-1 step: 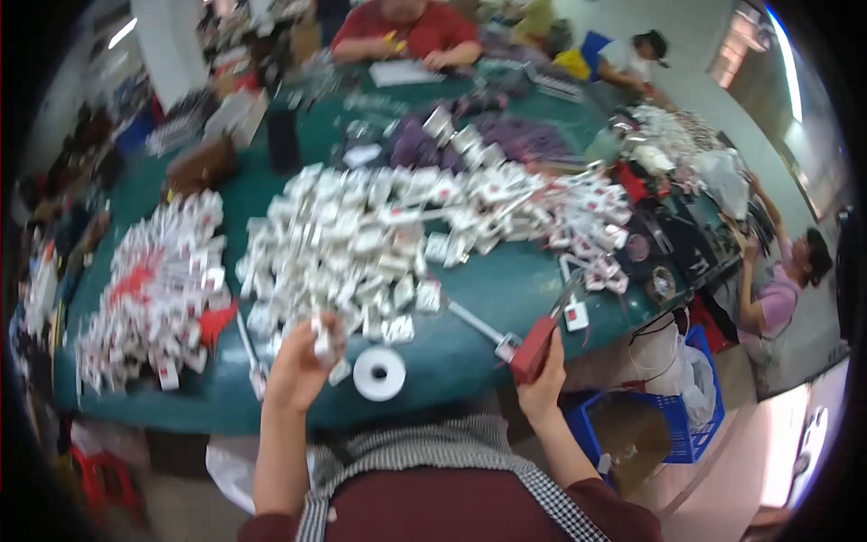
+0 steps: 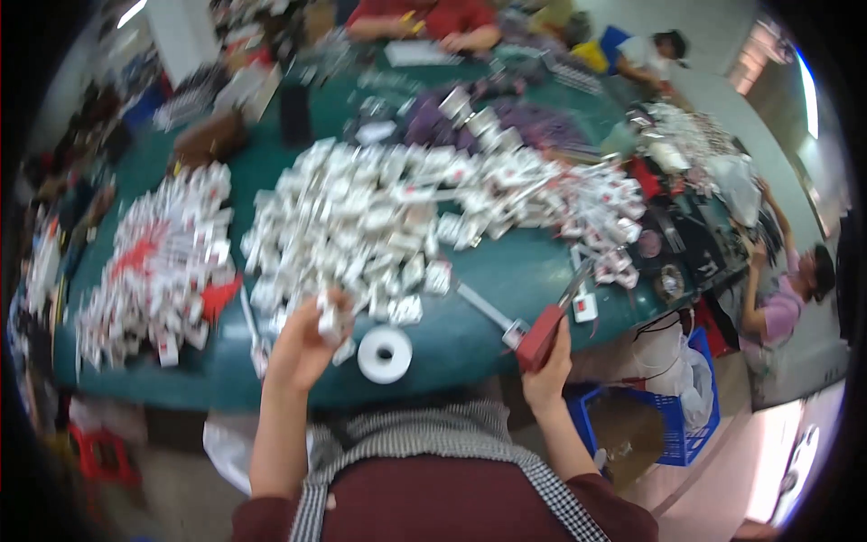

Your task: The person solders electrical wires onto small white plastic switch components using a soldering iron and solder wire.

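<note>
My left hand is closed round a small white block-like piece at the near edge of a big heap of similar white pieces. My right hand grips a red-handled tool whose slim metal end points up and away; blur hides its exact kind. Beside that tool lies a white strip with a square end. A white tag-like piece rests just past the metal end. Between my hands, nearer the left one, sits a roll of white tape.
At the left is a pile of white strips with red bits. Purple bundles lie behind the heap on the green table. A blue crate stands below right. People sit across and at the right.
The whole view has shifted a little, so the table sits slightly higher in it. Both hands keep their holds, with little movement over the table.
</note>
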Action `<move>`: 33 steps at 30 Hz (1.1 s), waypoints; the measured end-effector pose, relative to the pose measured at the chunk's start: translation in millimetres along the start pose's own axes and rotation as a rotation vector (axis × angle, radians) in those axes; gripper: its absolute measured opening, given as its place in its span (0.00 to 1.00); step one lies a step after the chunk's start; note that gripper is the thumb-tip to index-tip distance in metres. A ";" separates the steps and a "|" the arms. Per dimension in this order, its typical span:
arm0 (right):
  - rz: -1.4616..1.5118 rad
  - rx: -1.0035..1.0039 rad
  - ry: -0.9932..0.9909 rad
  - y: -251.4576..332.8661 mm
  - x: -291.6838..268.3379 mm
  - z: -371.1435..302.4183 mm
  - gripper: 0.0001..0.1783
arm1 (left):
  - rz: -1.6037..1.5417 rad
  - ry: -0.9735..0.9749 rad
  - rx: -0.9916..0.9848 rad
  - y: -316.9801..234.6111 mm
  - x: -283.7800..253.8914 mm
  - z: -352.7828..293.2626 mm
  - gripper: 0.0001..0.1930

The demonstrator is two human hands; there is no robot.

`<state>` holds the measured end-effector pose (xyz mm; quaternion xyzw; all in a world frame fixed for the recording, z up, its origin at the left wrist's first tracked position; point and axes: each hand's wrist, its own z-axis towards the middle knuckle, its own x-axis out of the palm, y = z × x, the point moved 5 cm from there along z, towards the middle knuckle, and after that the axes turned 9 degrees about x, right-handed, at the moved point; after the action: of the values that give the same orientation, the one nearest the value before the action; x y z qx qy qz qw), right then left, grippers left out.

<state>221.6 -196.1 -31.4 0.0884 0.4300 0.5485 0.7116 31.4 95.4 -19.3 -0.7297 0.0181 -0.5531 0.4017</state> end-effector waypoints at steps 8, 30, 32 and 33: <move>-0.109 0.106 0.134 -17.5 10.5 1.0 0.50 | 0.016 0.124 -0.018 -6.2 32.2 12.3 0.28; -0.063 0.060 0.117 -15.1 14.4 1.8 0.53 | 0.977 -0.143 0.259 30.9 25.4 -12.4 0.13; -0.057 0.067 0.121 -10.9 12.6 6.8 0.51 | 1.456 -0.188 0.453 17.1 36.7 -16.8 0.12; -0.062 0.051 0.090 -5.4 3.4 5.6 0.51 | 1.510 -0.152 0.587 14.8 47.4 -22.6 0.11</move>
<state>229.5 -193.3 -32.9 0.0685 0.4781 0.5186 0.7056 37.4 50.3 10.8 -0.4214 0.3323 -0.0640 0.8414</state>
